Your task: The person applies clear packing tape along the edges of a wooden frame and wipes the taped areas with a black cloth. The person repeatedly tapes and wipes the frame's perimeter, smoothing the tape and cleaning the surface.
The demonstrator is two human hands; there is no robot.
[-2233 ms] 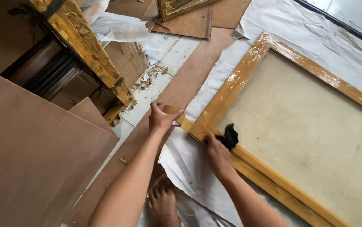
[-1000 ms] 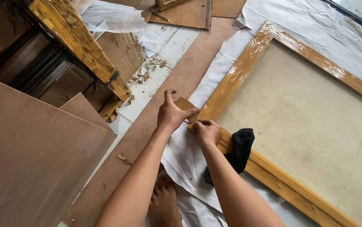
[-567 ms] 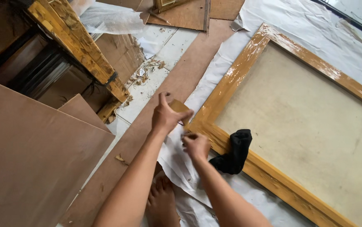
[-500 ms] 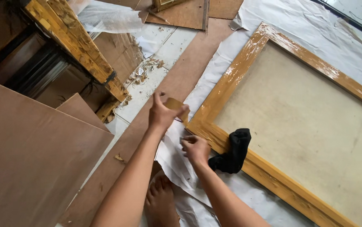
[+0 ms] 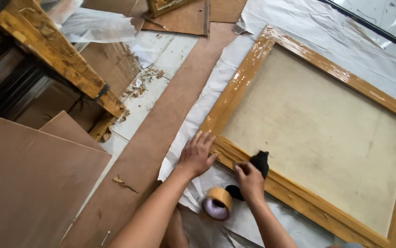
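Note:
A large wooden frame (image 5: 253, 55) with glossy yellow-brown varnish lies flat on white paper (image 5: 193, 115), a beige panel (image 5: 317, 133) filling it. My left hand (image 5: 197, 154) rests flat, fingers spread, on the frame's near corner and the paper beside it. My right hand (image 5: 249, 181) grips a black cloth (image 5: 261, 160) against the frame's near rail. A roll of brown tape (image 5: 217, 203) lies on the paper between my forearms, touched by neither hand.
Brown hardboard sheets (image 5: 28, 183) lean at the left, and a long strip (image 5: 161, 128) runs along the floor. A worn wooden beam (image 5: 55, 55) crosses the upper left above crumpled plastic (image 5: 96, 27) and wood chips (image 5: 142, 80). Another board (image 5: 184, 16) lies at the top.
My left hand has let go of the tape roll, which now lies on the paper, and has moved flat onto the frame corner. My right hand has gone back onto the black cloth.

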